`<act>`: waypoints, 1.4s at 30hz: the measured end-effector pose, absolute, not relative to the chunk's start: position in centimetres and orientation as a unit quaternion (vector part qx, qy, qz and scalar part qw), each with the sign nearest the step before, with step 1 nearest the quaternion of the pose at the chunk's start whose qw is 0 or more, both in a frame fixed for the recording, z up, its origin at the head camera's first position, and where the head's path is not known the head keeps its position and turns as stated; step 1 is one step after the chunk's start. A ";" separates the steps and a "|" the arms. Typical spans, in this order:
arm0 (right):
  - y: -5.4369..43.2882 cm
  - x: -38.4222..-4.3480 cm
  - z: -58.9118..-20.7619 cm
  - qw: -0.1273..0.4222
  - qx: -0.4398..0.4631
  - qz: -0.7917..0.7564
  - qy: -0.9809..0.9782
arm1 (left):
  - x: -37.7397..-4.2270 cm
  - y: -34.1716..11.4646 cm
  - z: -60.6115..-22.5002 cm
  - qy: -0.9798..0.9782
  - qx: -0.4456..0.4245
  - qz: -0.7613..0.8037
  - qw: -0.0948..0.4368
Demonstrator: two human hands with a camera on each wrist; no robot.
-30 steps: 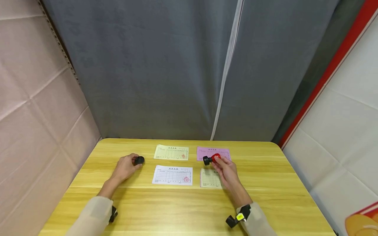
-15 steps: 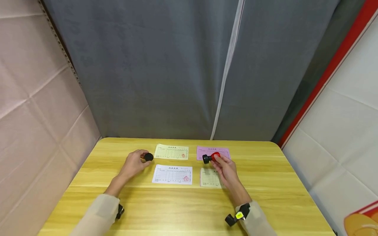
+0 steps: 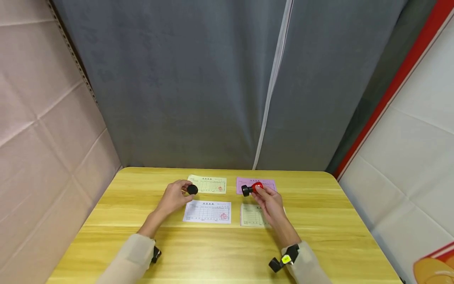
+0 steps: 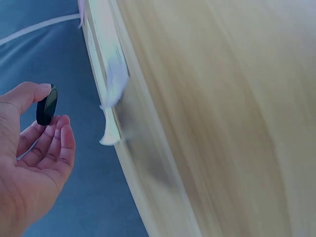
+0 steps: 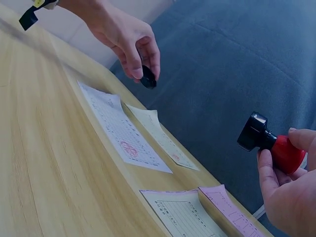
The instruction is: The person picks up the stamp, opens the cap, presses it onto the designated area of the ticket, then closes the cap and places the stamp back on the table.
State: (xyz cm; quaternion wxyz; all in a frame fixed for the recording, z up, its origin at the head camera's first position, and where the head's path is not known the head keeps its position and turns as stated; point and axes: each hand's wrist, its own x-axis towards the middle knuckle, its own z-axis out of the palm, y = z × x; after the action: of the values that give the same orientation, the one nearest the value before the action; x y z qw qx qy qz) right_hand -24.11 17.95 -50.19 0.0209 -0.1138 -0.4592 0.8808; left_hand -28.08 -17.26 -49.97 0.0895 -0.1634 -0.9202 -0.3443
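My left hand [image 3: 173,198] pinches a round black stamp cap [image 3: 192,189] between thumb and fingers, above the left edge of the far-left pale yellow receipt [image 3: 209,184]. In the left wrist view the cap [image 4: 47,105] stands on edge in the fingertips. A self-inking style stamp with a red handle [image 5: 287,155] and black head [image 5: 253,132] is gripped by my right hand [image 3: 271,203], its head pointing left toward the cap. A gap separates stamp and cap. Below the left hand lies a white receipt [image 3: 205,212] bearing a red round seal mark.
Behind the right hand lies a pink receipt [image 3: 242,182]; a pale yellow slip stack [image 3: 252,217] sits partly under that hand. The wooden table [image 3: 213,252] ends at a grey curtain [image 3: 195,98]. Wrist cameras are strapped over both sleeves.
My left hand has moved right with the black cap, from the table's left side to over the yellow receipt's edge. The right hand with the stamp has shifted only slightly left.
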 end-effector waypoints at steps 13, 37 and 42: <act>17.1 -24.5 -50.2 0.026 -0.099 0.874 -0.475 | -27.9 -13.5 -49.8 -0.903 -0.185 -0.379 0.086; 15.1 -24.6 -49.8 0.013 -0.082 0.871 -0.485 | -27.4 -9.7 -49.8 -0.882 -0.229 -0.404 0.076; 14.5 -24.6 -49.8 0.004 -0.082 0.874 -0.480 | -27.3 -9.1 -49.8 -0.880 -0.234 -0.408 0.067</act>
State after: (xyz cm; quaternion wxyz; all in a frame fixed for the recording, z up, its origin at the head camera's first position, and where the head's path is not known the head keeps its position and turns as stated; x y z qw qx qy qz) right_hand -24.56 14.49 -49.85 0.0038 -0.0819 -0.4797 0.8736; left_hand -27.27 -9.06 -49.79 0.0675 -0.2345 -0.8797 -0.4082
